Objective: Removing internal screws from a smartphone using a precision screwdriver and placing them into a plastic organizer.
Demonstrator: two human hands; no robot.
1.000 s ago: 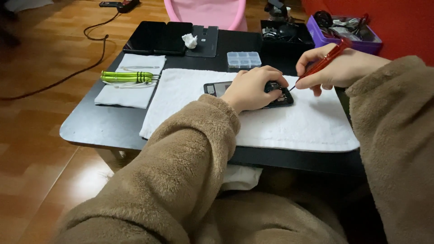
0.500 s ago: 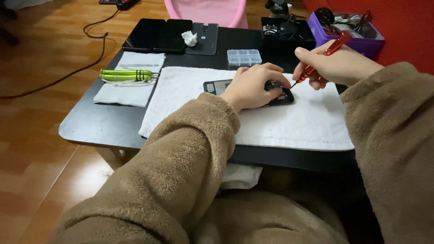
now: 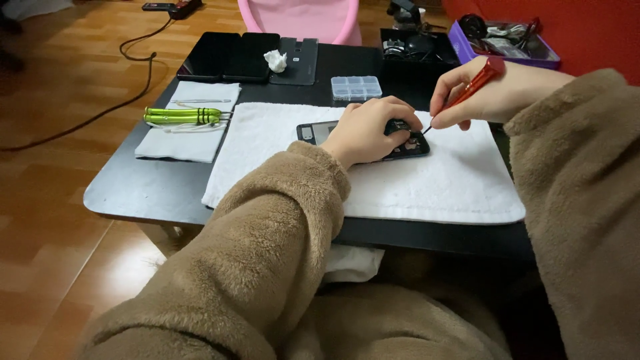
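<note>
An opened dark phone [image 3: 319, 131] lies on a white towel [image 3: 433, 180] spread over a low black table [image 3: 133, 193]. My left hand [image 3: 369, 130] presses down on the phone and covers most of it. My right hand [image 3: 490, 97] holds a red screwdriver [image 3: 475, 83] slanted down, with its thin tip at the phone's right end, beside my left fingers. Both arms wear fluffy brown sleeves.
Two green-handled tools [image 3: 180, 116] and tweezers lie on a small white cloth [image 3: 190, 137] at the left. Behind are a clear compartment box [image 3: 357, 87], dark phone panels [image 3: 229, 57] with a crumpled tissue [image 3: 276, 61], a purple tray [image 3: 507, 40] of parts, and a pink chair [image 3: 300, 17].
My right hand with the red screwdriver has shifted slightly, tip still at the phone's right end. My left hand stays on the phone.
</note>
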